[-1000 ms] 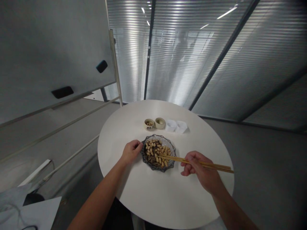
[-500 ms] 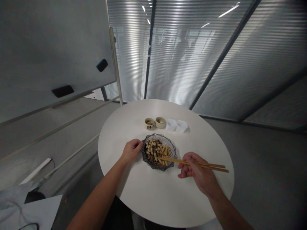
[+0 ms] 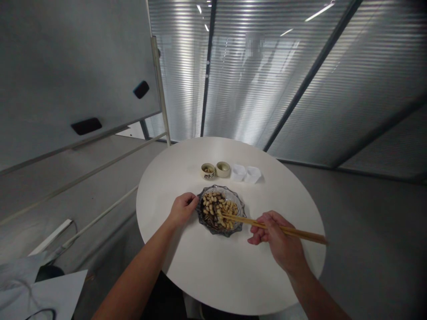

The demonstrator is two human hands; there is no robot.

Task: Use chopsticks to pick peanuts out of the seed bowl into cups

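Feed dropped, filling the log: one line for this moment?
left hand: holds dish rim | right hand: holds chopsticks | tips: among peanuts

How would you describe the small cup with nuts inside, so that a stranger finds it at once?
On the round white table, just behind the glass dish of peanuts, four small cups stand in a row. It is the leftmost cup: beige, with dark writing on its side and nuts inside; the other beige cup looks plain, and two white cups follow.
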